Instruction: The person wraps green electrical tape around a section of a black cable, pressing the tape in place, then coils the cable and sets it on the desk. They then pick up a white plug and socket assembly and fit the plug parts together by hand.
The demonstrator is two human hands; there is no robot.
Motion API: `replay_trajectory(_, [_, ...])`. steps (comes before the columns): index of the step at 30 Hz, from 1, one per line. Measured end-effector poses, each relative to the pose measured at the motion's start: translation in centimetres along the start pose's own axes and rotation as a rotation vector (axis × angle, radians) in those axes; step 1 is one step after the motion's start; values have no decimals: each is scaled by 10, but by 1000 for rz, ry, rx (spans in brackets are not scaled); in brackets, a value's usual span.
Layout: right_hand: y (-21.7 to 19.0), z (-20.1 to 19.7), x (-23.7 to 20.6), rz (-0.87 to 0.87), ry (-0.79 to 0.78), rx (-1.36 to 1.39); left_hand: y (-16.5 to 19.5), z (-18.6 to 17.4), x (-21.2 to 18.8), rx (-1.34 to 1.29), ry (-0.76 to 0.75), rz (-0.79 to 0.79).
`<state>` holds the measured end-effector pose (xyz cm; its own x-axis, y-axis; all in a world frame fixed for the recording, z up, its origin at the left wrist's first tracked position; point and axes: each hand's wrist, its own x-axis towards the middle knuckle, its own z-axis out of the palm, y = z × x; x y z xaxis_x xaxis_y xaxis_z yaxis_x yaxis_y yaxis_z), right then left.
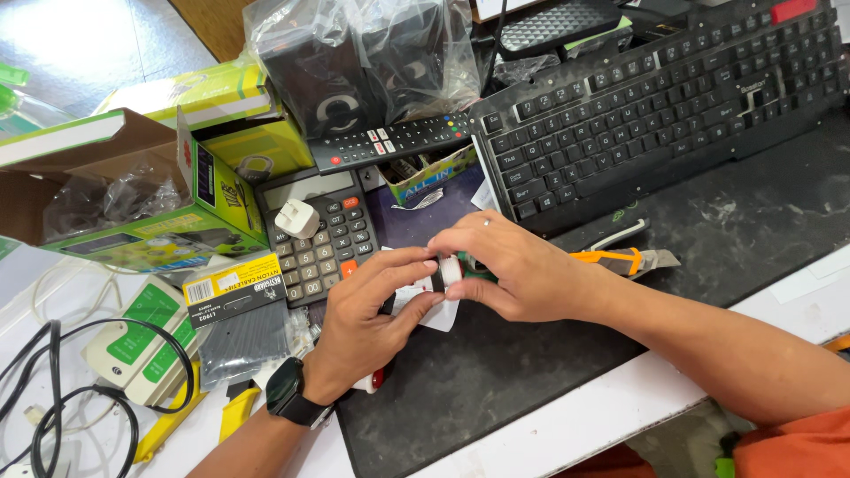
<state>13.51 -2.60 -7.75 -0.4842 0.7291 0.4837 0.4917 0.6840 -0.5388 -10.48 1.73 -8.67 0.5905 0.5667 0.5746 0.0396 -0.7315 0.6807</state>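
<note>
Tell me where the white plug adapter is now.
In the head view, the adapter lies left of centre on the calculator, beside the green box and left of both hands.

the one camera sits on my head, looking steeply down and forward at the black desk mat (549,354). it's close in, the black keyboard (655,106) lying just beyond that mat.

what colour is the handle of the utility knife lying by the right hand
Orange with grey metal, on the utility knife beside the right hand; the head view shows it.
</note>
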Motion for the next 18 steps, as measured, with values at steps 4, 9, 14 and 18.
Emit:
replay_trajectory(4, [1, 1, -2, 114, -1, -12, 1, 1, -1, 16, -13, 20])
replay_trajectory(9, [-2, -2, -2, 18, 24, -14, 0, 0, 1, 10, 18, -3])
replay_trajectory(14, [-4, -4, -2, 67, 17, 19, 1, 0, 2, 11, 39, 5])
replay_trajectory(18, [-1, -3, -4, 30, 24, 10, 2, 0, 1, -7, 32, -1])
